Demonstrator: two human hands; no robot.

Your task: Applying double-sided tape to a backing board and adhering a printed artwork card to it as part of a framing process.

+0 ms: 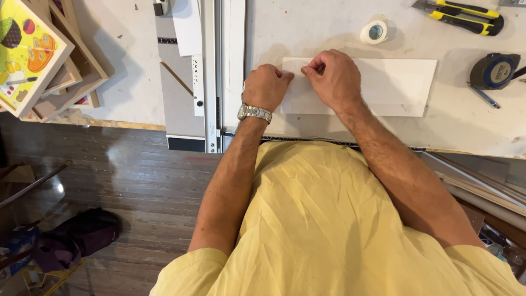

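Two hands pinching at one white board on the surface (pixel 126 60).

From the left: framed pictures (pixel 33 55), then the cutter rail (pixel 211 71). My left hand (pixel 267 86) is curled shut, knuckles on the white board (pixel 394 82) at its left end, seemingly to steady it. My right hand (pixel 333 77) pinches something small at the board's top edge; what, I cannot tell. Tape roll (pixel 375 32), knives (pixel 466 15), tape measure (pixel 495 71) lie beyond.
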